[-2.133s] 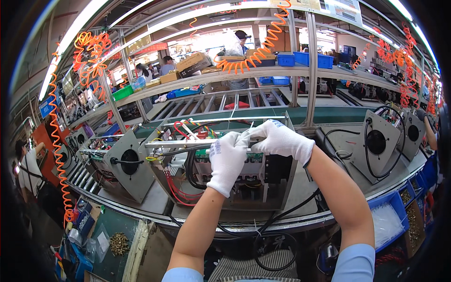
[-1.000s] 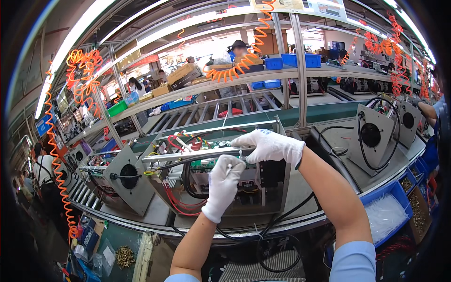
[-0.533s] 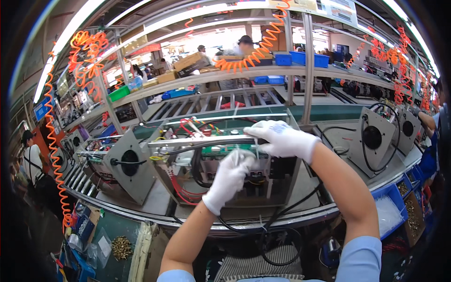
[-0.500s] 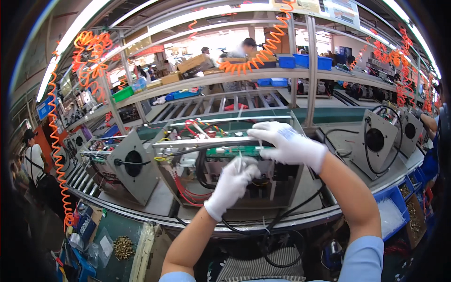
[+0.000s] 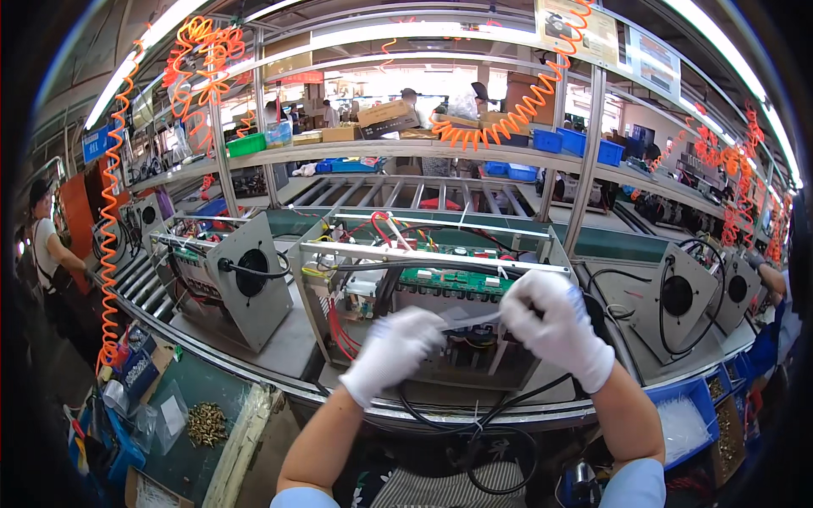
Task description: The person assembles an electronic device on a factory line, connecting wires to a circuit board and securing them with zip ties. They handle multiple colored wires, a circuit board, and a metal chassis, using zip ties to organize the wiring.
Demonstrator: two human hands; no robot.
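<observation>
thin translucent-white plastic strip (image 5: 472, 321) is being pinched by white-gloved left hand (image 5: 396, 349) and white-gloved right hand (image 5: 555, 324), in front of open grey metal chassis (image 5: 339, 249).

Gloves (image 5: 396, 351): white cloth looks matt;
Strip (image 5: 472, 321): translucent plastic;
Chassis rail (image 5: 364, 252): smooth metal;
Fan panel (image 5: 254, 317): matt metal;
Carton (image 5: 385, 113): brown cardboard

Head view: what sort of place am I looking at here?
Probably a factory assembly line: an open electronic unit stands among similar ones, a roller conveyor shows at left, and orange coiled lines hang overhead.
</observation>
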